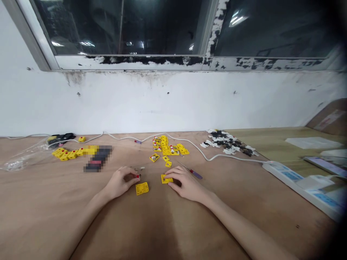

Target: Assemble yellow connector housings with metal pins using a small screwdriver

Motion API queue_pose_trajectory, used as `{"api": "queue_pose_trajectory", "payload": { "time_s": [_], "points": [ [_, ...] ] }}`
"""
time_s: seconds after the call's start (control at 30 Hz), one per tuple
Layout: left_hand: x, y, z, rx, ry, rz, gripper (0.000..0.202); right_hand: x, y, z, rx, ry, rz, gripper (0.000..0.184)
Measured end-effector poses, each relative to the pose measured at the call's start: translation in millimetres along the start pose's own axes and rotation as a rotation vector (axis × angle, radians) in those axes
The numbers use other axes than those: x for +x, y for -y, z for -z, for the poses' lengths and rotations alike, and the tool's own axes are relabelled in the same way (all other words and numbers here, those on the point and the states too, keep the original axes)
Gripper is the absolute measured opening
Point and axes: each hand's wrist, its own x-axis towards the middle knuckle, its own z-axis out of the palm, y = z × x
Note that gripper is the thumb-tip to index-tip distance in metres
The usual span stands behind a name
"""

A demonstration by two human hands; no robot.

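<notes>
Head view: your left hand [119, 183] is pinched narrow on a small red part [138, 176], just above the desk [130, 231]. Open yellow shell [142, 188] lies right below those fingertips, on the desk. Your right hand [188, 183] has thumb and fingers on a second yellow piece [163, 179], to the right of the shell. Screwdriver [196, 174] sits just beyond your right hand; yellow cluster [164, 146] farther back, black-and-white pile [227, 142] to its right.
</notes>
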Motion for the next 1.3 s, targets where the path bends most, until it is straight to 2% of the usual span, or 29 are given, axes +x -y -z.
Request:
{"api": "queue_pose_trajectory", "payload": {
  "time_s": [0.17, 0.27, 0.4, 0.63, 0.77, 0.9, 0.97, 1.07, 1.17, 1.23, 1.3],
  "points": [
    [3, 0, 8.3, 0.080, 0.058, -0.070, 0.023, -3, -2, 2, 0.038, -0.001, -0.053, 0.043],
    [2, 2, 21.0, 0.140, 0.021, -0.108, 0.023, -3, -7, 5, 0.042, -0.002, -0.066, 0.042],
    [2, 18, 30.0, 0.246, 0.012, -0.121, 0.023, -4, -12, 7, 0.060, 0.001, -0.066, 0.043],
    [4, 37, 22.6, 0.309, -0.035, -0.081, 0.018, -5, -1, 5, 0.107, 0.040, -0.057, 0.041],
    [4, 38, 23.6, 0.366, -0.055, -0.047, 0.018, -4, 1, 3, 0.156, 0.005, -0.047, 0.036],
    [6, 29, 20.8, 0.436, -0.120, -0.036, 0.032, -3, -6, 2, 0.131, -0.091, -0.079, 0.029],
    [10, 22, 15.0, 0.442, -0.089, -0.076, 0.038, -2, -11, 0, 0.109, -0.138, -0.102, 0.027],
    [16, 11, 3.9, 0.436, 0.030, -0.138, 0.045, -2, -18, -2, 0.082, -0.169, -0.136, 0.023],
    [18, 8, -2.8, 0.419, 0.076, -0.149, 0.041, 1, -21, 9, 0.058, -0.183, -0.154, 0.021],
    [17, 10, -3.4, 0.388, 0.043, -0.132, 0.033, 5, -19, 28, 0.055, -0.236, -0.144, 0.021],
    [15, 14, -2.2, 0.341, 0.005, -0.124, 0.027, 10, -14, 53, 0.035, -0.385, -0.148, 0.022]
  ]
}}
